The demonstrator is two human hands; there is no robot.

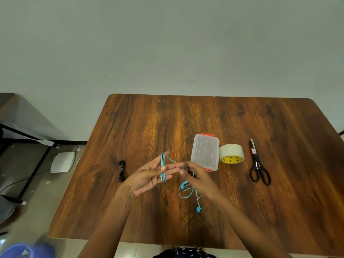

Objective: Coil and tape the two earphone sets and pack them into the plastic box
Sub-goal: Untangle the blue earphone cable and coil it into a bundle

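— Two hands over the middle of the wooden table (141, 127), both busy with the blue earphone set (163, 167).

— Left hand (149, 176)?

— Held palm-up, fingers stretched out flat and spread a little. Several turns of blue cord wrapped across those fingers, running up and down. Not clenched, just serving as a form for the coil.

— And the right hand (197, 178)?

— Fingers curled, pinching the loose blue cord just beside the left fingertips. Closed on the cord, as far as can be told through the blur.

— Rest of that cord?

— Hanging below the right hand in a slack loop, ending in two blue earbuds (198, 209): one close under the hand, the other lower, near the table. Touching the wood or not, cannot tell.

— Second set?

— Black earphone set (122, 170), bunched in a narrow bundle on the table, well to the left of the left hand. No tape visible on it at this size.

— Box?

— Clear plastic box (205, 151) with orange clips, lid on, lying just beyond the right hand. Touching or nearly touching its right side, a roll of tape (231, 153) with a yellow core. Farther right and apart, black-handled scissors (257, 164), blades pointing away, shut.
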